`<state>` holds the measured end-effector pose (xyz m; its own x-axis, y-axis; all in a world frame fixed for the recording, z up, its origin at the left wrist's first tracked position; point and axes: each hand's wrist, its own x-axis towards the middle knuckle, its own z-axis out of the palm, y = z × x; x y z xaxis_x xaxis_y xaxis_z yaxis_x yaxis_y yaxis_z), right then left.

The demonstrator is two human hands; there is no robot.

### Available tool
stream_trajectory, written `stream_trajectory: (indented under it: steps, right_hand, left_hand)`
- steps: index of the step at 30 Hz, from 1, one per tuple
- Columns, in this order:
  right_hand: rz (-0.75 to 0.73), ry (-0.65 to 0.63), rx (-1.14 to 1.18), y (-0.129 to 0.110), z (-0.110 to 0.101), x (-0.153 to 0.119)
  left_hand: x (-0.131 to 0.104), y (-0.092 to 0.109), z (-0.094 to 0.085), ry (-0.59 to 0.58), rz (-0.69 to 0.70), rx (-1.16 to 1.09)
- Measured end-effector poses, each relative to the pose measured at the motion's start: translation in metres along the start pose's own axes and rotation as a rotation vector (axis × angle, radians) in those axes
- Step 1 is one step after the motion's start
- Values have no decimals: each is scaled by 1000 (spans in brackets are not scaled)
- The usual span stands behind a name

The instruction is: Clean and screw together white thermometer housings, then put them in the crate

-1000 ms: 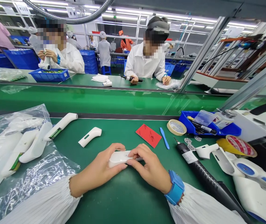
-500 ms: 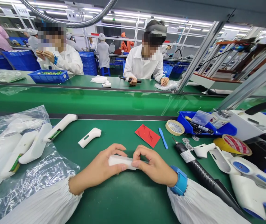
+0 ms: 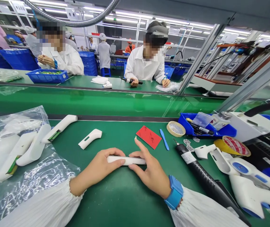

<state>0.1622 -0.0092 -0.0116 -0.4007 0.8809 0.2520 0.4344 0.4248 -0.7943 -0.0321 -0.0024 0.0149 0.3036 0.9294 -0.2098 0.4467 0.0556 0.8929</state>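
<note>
A slim white plastic piece [image 3: 131, 161] lies level between my two hands, just above or on the green table. My left hand [image 3: 104, 167] grips its left end, thumb in front and fingers behind. Around its right end is my right hand [image 3: 150, 170], thumb and a finger at the piece and the index finger raised. Beyond them are a white curved shell [image 3: 90, 138], a red card [image 3: 148, 137] and a blue pry tool [image 3: 164, 139].
Left, a clear plastic bag [image 3: 37, 176] lies under white housings [image 3: 34, 145]. Right are a tape roll [image 3: 176, 129], a black electric screwdriver [image 3: 203, 178], a blue tray [image 3: 184, 121] and white device parts [image 3: 248, 195]. Across the green divider, people sit at another bench.
The white piece has turned, showing a flatter, narrower side. My right hand's index finger has lifted and its fingers have spread. The view has shifted slightly.
</note>
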Motion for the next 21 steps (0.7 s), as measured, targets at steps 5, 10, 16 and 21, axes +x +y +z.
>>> stream_trajectory:
  steps: [5, 10, 16, 21]
  right_hand:
    - [-5, 35, 11, 4, 5, 0]
    - [-60, 34, -30, 6, 5, 0]
    - [-124, 48, -67, 7, 6, -1]
    - [-75, 58, -62, 4, 7, 3]
  left_hand:
    - [0, -6, 2, 42, 151, 202]
    - [-1, -11, 6, 69, 171, 242]
    - [-1, -9, 9, 92, 177, 243]
    - [2, -9, 6, 89, 106, 212]
